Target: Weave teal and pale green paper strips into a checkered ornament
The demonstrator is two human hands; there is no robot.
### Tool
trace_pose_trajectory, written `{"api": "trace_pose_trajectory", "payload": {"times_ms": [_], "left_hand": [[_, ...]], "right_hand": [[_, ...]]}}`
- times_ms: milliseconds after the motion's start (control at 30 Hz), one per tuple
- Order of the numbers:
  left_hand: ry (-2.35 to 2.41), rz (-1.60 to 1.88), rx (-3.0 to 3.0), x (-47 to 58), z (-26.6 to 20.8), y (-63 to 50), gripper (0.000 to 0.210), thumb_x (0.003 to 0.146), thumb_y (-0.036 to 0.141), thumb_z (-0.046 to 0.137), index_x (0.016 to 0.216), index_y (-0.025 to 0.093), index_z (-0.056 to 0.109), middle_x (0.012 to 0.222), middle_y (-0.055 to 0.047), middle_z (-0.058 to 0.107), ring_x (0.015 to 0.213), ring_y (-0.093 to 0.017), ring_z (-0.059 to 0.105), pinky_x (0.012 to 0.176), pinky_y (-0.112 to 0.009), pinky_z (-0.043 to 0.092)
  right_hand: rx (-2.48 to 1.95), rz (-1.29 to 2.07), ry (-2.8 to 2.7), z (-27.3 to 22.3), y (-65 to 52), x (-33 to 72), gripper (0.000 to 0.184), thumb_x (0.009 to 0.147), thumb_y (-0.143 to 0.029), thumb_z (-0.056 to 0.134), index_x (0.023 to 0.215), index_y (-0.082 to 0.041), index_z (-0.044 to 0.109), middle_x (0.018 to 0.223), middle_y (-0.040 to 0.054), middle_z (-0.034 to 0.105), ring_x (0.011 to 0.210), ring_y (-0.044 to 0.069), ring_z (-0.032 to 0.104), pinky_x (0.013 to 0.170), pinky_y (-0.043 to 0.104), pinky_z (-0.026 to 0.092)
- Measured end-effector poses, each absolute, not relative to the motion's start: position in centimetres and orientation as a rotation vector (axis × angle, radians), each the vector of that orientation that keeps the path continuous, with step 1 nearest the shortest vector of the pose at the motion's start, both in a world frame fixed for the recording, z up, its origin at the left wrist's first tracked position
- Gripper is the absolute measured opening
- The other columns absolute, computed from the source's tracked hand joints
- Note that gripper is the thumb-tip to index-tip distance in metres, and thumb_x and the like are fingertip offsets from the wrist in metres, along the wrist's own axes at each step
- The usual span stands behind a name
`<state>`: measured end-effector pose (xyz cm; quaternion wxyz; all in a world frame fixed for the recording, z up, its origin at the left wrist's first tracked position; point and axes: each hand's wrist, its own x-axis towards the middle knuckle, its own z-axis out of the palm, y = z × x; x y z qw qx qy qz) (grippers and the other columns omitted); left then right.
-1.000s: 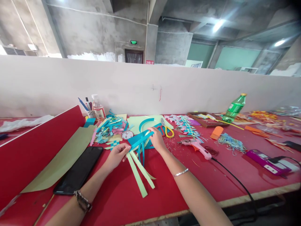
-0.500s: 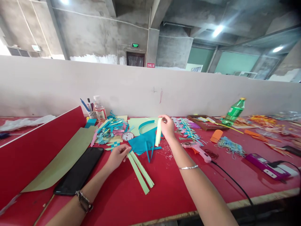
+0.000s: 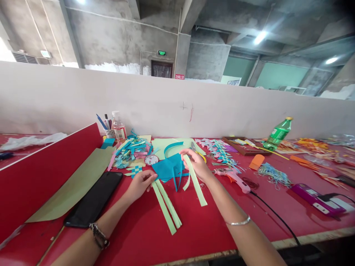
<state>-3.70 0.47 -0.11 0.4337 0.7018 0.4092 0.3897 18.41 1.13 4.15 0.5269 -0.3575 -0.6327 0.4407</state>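
My left hand (image 3: 141,181) is closed in a pinch on the upper ends of pale green paper strips (image 3: 165,207), which hang down over the red table. To its right, my right hand (image 3: 196,164) pinches another pale green paper strip (image 3: 197,183); a shorter curled end dangles beside it. Between the hands lie blue paper pieces (image 3: 166,166), some of them curled strips. A small blue-and-green woven piece (image 3: 135,170) sits just behind my left hand. Scissors with yellow handles (image 3: 201,155) show partly behind my right hand.
A heap of paper scraps (image 3: 130,149) lies at the back left, near a clear bottle (image 3: 119,127). A black phone (image 3: 94,199) is left of my arm. On the right are a pink glue gun (image 3: 234,179) with a cord, a purple power strip (image 3: 316,199) and a green bottle (image 3: 279,133).
My right hand has come down and nearer with its strip, which now hangs longer toward the table. The scissors have come into sight behind it. My left hand has barely moved.
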Motion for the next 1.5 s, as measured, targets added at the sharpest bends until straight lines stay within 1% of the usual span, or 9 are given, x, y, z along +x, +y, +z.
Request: {"api": "trace_pose_trajectory", "payload": {"times_ms": [200, 400, 533, 633, 733, 900, 1200, 1400, 1500], "left_hand": [[1.032, 1.012, 1.776, -3.6, 0.3, -0.2, 0.034, 0.073, 0.048, 0.047, 0.062, 0.017, 0.047, 0.043, 0.008, 0.038, 0.033, -0.005, 0.037, 0.037, -0.017, 0.026], [1.030, 0.932, 1.859, -3.1, 0.4, -1.0, 0.032, 0.076, 0.045, 0.047, 0.061, 0.016, 0.047, 0.044, 0.008, 0.039, 0.035, -0.006, 0.038, 0.040, -0.017, 0.028], [1.032, 0.911, 1.900, -3.1, 0.4, -1.1, 0.031, 0.077, 0.043, 0.046, 0.062, 0.016, 0.047, 0.046, 0.008, 0.039, 0.037, -0.005, 0.039, 0.041, -0.017, 0.029], [1.032, 0.917, 1.924, -3.1, 0.4, -1.1, 0.030, 0.078, 0.042, 0.045, 0.063, 0.016, 0.048, 0.046, 0.008, 0.039, 0.036, -0.005, 0.039, 0.041, -0.017, 0.030], [1.021, 0.914, 1.948, -3.1, 0.4, -1.2, 0.031, 0.078, 0.042, 0.045, 0.062, 0.016, 0.047, 0.046, 0.008, 0.040, 0.036, -0.005, 0.040, 0.041, -0.017, 0.030], [1.035, 0.907, 1.976, -3.1, 0.4, -1.2, 0.030, 0.079, 0.040, 0.045, 0.061, 0.016, 0.047, 0.046, 0.008, 0.040, 0.036, -0.005, 0.040, 0.042, -0.017, 0.031], [1.010, 0.889, 1.990, -3.0, 0.7, -1.4, 0.030, 0.079, 0.040, 0.044, 0.060, 0.016, 0.046, 0.046, 0.008, 0.039, 0.037, -0.005, 0.040, 0.041, -0.017, 0.031], [0.997, 0.898, 1.994, -3.1, 0.6, -1.6, 0.031, 0.079, 0.040, 0.044, 0.061, 0.016, 0.045, 0.048, 0.008, 0.039, 0.037, -0.005, 0.040, 0.042, -0.017, 0.031], [1.004, 0.922, 1.990, -3.2, 0.6, -1.6, 0.031, 0.080, 0.040, 0.044, 0.061, 0.016, 0.046, 0.047, 0.008, 0.038, 0.037, -0.005, 0.039, 0.042, -0.017, 0.031]], "right_hand": [[-0.823, 1.142, -1.379, 1.7, 1.1, 18.7, 0.022, 0.075, -0.040, 0.050, 0.082, -0.020, 0.055, 0.064, -0.0041, 0.045, 0.043, 0.004, 0.036, 0.040, 0.019, 0.027], [-0.860, 1.166, -1.257, 1.0, 1.7, 19.2, 0.025, 0.070, -0.043, 0.056, 0.082, -0.020, 0.055, 0.063, -0.0044, 0.046, 0.043, 0.004, 0.037, 0.041, 0.020, 0.028], [-0.910, 1.120, -1.206, 0.1, 2.0, 19.1, 0.029, 0.072, -0.048, 0.051, 0.081, -0.021, 0.056, 0.064, -0.0035, 0.047, 0.045, 0.005, 0.038, 0.042, 0.021, 0.028], [-0.950, 1.085, -1.166, -0.5, 2.3, 19.0, 0.029, 0.071, -0.050, 0.051, 0.078, -0.022, 0.057, 0.055, -0.0049, 0.042, 0.044, 0.007, 0.036, 0.042, 0.021, 0.026], [-0.955, 1.089, -1.154, -0.6, 2.3, 18.9, 0.029, 0.071, -0.050, 0.051, 0.077, -0.022, 0.058, 0.048, -0.0066, 0.035, 0.040, 0.006, 0.028, 0.040, 0.022, 0.021], [-0.908, 1.120, -1.155, -0.1, 2.0, 18.8, 0.026, 0.068, -0.044, 0.057, 0.077, -0.021, 0.060, 0.060, -0.0037, 0.046, 0.042, 0.004, 0.031, 0.041, 0.022, 0.022], [-0.865, 1.142, -1.143, 1.4, 2.0, 20.9, 0.031, 0.065, -0.040, 0.062, 0.089, -0.021, 0.057, 0.057, -0.0068, 0.038, 0.042, 0.003, 0.023, 0.037, 0.019, 0.017], [-0.934, 1.320, -1.369, 1.0, 1.2, 20.4, 0.025, 0.065, -0.036, 0.064, 0.082, -0.017, 0.063, 0.061, -0.0033, 0.044, 0.050, 0.005, 0.034, 0.042, 0.019, 0.025], [-0.956, 1.310, -1.452, 0.8, 1.1, 20.4, 0.033, 0.068, -0.037, 0.062, 0.097, -0.022, 0.059, 0.061, -0.0043, 0.044, 0.052, 0.006, 0.036, 0.044, 0.019, 0.027]]}}
